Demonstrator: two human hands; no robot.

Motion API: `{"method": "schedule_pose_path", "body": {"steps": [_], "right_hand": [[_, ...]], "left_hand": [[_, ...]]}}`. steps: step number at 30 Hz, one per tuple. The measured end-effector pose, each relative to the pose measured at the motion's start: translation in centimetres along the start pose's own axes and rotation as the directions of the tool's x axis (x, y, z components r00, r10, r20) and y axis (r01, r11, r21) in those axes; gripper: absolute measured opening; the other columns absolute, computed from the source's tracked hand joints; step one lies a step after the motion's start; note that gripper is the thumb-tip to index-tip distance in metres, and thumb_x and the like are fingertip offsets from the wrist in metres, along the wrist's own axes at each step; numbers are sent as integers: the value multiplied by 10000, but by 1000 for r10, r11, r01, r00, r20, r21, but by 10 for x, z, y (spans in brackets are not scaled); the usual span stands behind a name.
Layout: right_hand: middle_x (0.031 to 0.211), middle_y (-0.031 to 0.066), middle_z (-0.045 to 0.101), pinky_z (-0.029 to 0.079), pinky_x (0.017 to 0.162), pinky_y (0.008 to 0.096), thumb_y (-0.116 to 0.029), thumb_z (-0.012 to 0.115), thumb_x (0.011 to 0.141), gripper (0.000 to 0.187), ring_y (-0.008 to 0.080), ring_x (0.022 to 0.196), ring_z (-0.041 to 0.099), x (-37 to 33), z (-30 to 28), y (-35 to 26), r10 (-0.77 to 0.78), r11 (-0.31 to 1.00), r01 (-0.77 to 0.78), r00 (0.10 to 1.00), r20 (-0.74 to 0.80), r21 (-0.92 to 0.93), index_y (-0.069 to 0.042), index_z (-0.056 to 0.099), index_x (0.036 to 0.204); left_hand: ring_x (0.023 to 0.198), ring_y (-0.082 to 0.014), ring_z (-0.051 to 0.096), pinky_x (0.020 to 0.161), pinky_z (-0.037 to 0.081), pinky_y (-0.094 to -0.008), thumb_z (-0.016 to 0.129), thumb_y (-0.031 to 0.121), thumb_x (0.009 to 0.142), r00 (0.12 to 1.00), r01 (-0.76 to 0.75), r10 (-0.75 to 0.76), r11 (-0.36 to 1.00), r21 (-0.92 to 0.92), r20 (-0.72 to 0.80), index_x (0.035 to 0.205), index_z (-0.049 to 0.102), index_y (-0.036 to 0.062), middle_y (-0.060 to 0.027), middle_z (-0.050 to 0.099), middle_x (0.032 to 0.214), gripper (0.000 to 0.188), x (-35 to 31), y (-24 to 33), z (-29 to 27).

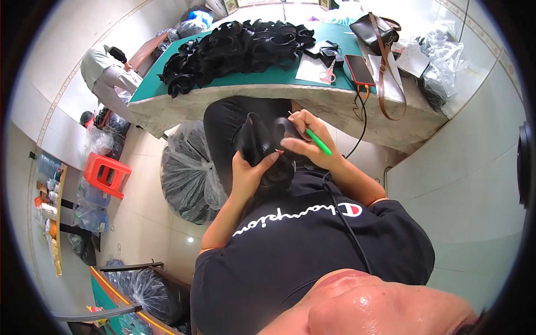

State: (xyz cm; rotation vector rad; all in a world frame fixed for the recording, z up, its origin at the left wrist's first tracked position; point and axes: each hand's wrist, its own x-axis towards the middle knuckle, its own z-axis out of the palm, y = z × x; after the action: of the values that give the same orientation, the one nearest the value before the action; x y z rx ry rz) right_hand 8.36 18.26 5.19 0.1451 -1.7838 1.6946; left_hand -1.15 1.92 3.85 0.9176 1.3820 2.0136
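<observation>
My left hand [254, 170] grips a glossy black shoe upper [252, 137] over my lap, with the thumb pressed on its near side. Close by on the right, my right hand [312, 139] is closed round a slim tool with a bright green handle [318, 142]. A thin pale tip pokes out past its fingers, but I cannot make out what kind of tool it is. The fingers of that hand are beside the upper; whether they touch it is unclear. A large heap of similar black uppers [240, 50] lies on the green-topped table [151, 89] ahead.
Pink-handled scissors [328, 74], a phone [359, 70] with an orange-ended cable and a dark handbag [375, 33] lie on the table's right. Left of me are a tied plastic bag [192, 173] and a red stool [107, 175]. Another person [109, 72] bends at the far left.
</observation>
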Motion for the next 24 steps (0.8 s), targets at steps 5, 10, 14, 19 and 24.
{"method": "schedule_pose_path", "body": {"steps": [5, 10, 14, 19, 24], "right_hand": [[859, 43, 514, 419, 743, 242, -66, 766, 752, 425, 94, 834, 491, 0, 0, 9, 26, 982, -11, 996, 80, -186, -82, 342, 778], [759, 34, 455, 409, 694, 240, -161, 798, 744, 471, 102, 759, 440, 4, 3, 5, 36, 981, -25, 998, 54, -193, -83, 334, 772], [734, 1, 390, 344, 611, 235, -158, 791, 752, 467, 89, 684, 351, 2, 2, 3, 67, 936, -8, 986, 156, -353, -92, 330, 777], [783, 4, 465, 396, 674, 218, -93, 778, 748, 459, 75, 731, 459, 3, 1, 10, 230, 972, -233, 970, 84, 21, -106, 321, 791], [1002, 90, 539, 435, 771, 215, 45, 669, 797, 378, 93, 882, 513, 7, -4, 15, 83, 993, -89, 993, 87, 76, -95, 319, 827]], "left_hand": [[852, -140, 634, 778, 510, -261, 720, 8, 787, 1000, 13, -14, 999, -34, -21, 1079, 578, -30, -83, 666, 965, 327, 2, -4, -2], [862, -146, 627, 809, 500, -264, 722, 5, 783, 998, 6, -10, 997, -71, -56, 1112, 567, -24, -78, 658, 990, 364, 3, 1, 0], [865, -152, 627, 809, 502, -268, 722, 9, 785, 993, -49, 38, 994, -94, -113, 1138, 555, -17, -85, 654, 998, 391, 1, 5, 4], [891, -154, 625, 814, 501, -268, 724, 16, 780, 999, 24, -30, 993, -119, -44, 1133, 554, -24, -87, 654, 979, 394, 1, 1, -5], [883, -147, 626, 814, 495, -270, 718, 13, 760, 998, 57, -56, 994, -89, 20, 1097, 562, -14, -80, 656, 961, 373, 2, 8, -2]]}}
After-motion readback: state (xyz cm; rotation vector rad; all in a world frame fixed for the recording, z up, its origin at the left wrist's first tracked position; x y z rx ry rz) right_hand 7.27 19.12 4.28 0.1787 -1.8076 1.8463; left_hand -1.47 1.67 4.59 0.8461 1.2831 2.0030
